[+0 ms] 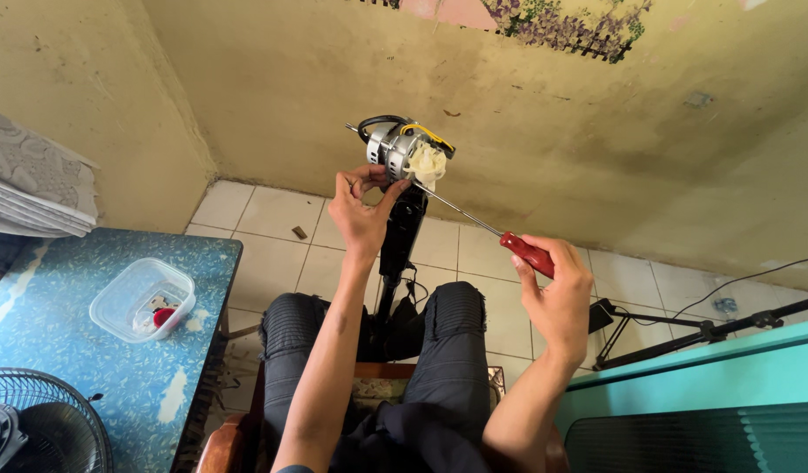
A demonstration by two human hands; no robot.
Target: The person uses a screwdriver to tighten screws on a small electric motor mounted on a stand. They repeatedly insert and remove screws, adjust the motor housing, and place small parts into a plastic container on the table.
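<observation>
Steadying the silver fan motor with white plastic gear (405,151) at upper centre, the left hand (362,215) pinched its underside; the right hand (557,293) was closed around the red-handled screwdriver (528,254), whose tip must probably seat squarely before turning.

packages: one, a clear plastic tub (142,299)
tub shape: rectangular, rounded corners, shallow, open top, see-through
tub place: on the blue mottled desk (53,350), near its right edge
tub contents: small red piece and some pale bits, too small to tell apart
labels: none visible
signs: none visible
screens: none visible
</observation>
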